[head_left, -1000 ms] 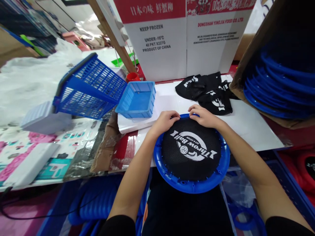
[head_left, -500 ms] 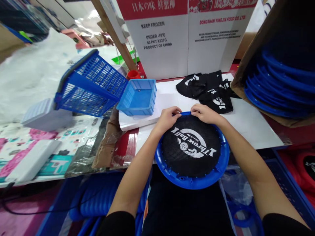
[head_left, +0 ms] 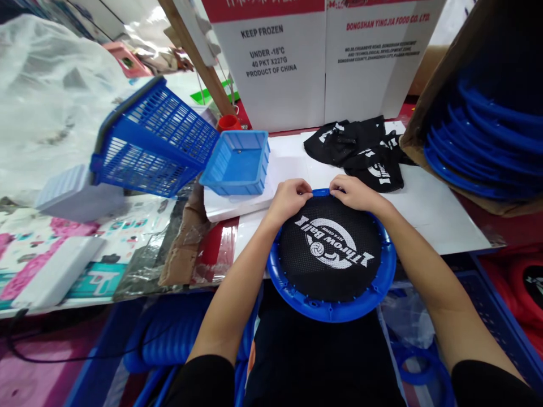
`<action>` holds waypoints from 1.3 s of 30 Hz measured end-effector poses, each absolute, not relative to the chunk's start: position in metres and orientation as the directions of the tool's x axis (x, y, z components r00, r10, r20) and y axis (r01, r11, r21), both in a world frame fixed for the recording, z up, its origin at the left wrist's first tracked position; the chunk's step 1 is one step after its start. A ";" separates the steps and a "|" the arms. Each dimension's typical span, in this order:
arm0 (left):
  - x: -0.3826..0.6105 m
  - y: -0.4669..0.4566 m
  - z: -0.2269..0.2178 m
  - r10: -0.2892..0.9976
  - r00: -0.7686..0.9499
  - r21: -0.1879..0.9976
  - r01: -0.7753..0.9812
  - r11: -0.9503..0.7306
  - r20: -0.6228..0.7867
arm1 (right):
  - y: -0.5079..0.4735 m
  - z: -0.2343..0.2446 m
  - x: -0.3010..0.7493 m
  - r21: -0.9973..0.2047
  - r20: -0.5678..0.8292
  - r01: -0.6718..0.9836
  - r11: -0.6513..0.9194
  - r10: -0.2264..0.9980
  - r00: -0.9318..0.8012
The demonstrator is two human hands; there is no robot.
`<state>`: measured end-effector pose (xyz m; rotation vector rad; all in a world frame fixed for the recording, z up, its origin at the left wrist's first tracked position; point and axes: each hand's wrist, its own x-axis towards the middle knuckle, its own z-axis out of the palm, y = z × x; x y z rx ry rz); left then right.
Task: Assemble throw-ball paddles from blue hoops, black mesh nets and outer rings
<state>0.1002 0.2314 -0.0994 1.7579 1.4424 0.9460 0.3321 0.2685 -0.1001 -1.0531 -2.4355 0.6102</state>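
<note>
A round blue plastic ring (head_left: 331, 312) with a black mesh disc (head_left: 326, 282) across it lies at the near table edge, tilted toward me. White "Throw Ball" lettering is printed on the mesh. At the ring's far edge, my left hand (head_left: 292, 198) pinches the mesh border at the rim. My right hand (head_left: 352, 192) does the same a short way to the right, fingertips bent over the edge. Between the two hands a bit of blue rim shows. Behind them lies a loose pile of black printed mesh pieces (head_left: 356, 141).
A light blue tray (head_left: 237, 188) and a tilted blue basket (head_left: 156, 141) stand at left. A white and red carton (head_left: 280, 96) rises at the back. On the right, an open cardboard box (head_left: 418, 127) holds stacked blue rings (head_left: 475, 158). Red discs (head_left: 520, 288) sit low at right.
Both hands stay pinched at the ring's far edge, with only slight finger movement. The whole view has shifted a little.
</note>
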 end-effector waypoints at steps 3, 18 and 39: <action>0.100 0.232 -0.100 0.987 0.122 0.867 0.476 -0.149 0.103 | 0.269 -0.097 0.328 -0.556 0.230 0.530 0.640 0.731 -0.642; 0.105 0.237 -0.101 0.996 0.083 0.892 0.448 -0.061 0.027 | 0.272 -0.098 0.317 -0.589 0.230 0.419 0.691 0.641 -0.733; 0.104 0.230 -0.097 0.938 0.313 0.728 0.607 -0.320 0.152 | 0.271 -0.101 0.316 -0.621 0.252 0.479 0.620 0.737 -0.628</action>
